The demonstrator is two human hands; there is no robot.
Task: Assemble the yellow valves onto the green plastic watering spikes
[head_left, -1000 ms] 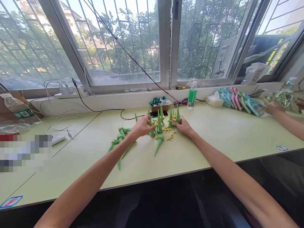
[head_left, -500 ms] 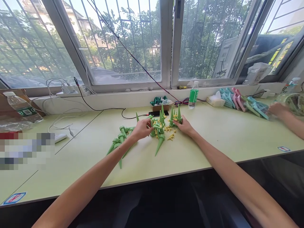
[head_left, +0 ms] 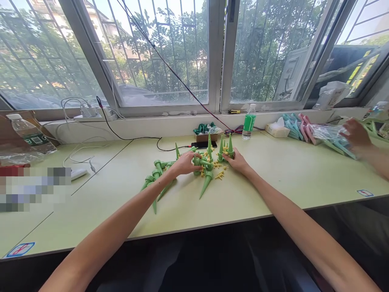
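My left hand (head_left: 185, 163) is closed around a green plastic watering spike (head_left: 205, 162), which lies tilted sideways with its tip to the right. At the right of the cluster, my right hand (head_left: 238, 162) grips the base of an upright green spike (head_left: 230, 146). Other green spikes stand point-up between the hands, and one loose spike (head_left: 206, 184) lies in front of them. Small yellow valve-like fittings (head_left: 219, 175) are scattered beside my right hand. More green spikes (head_left: 156, 174) lie in a pile under and left of my left forearm.
Behind the spikes are a phone (head_left: 204, 144) on a cable and a small cardboard box (head_left: 206, 137). A green-labelled bottle (head_left: 249, 122) and a tissue box (head_left: 277, 130) stand near the wall. At right, another person's hand (head_left: 358, 134) is by wrapped hangers (head_left: 337, 146).
The spike at my left hand has tipped from upright to sideways. My right hand stays at its spike. The other person's hand has lifted with clear wrapping near the hangers.
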